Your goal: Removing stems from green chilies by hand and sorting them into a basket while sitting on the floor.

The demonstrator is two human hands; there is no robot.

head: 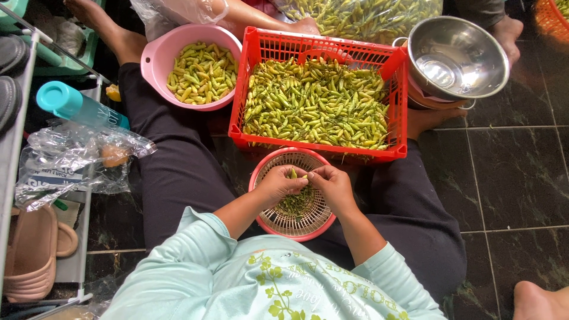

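Note:
My left hand (277,185) and my right hand (333,185) meet over a small round red-rimmed basket (284,224) in my lap. Together they pinch one small green-yellow chili (294,174) between the fingertips. A little heap of green stems (296,202) lies in the basket under the hands. Just beyond the hands stands a red plastic crate (398,106) full of green-yellow chilies. To its left sits a pink bowl (157,56) holding more chilies.
A steel bowl (456,56) stands at the upper right on another pink bowl. A clear bag of chilies (361,15) lies behind the crate. Left are a teal bottle (74,104), crumpled plastic bags (65,160), sandals (32,252) and a shelf. Other people's feet show at the top edge and the lower right corner. The floor is dark tile.

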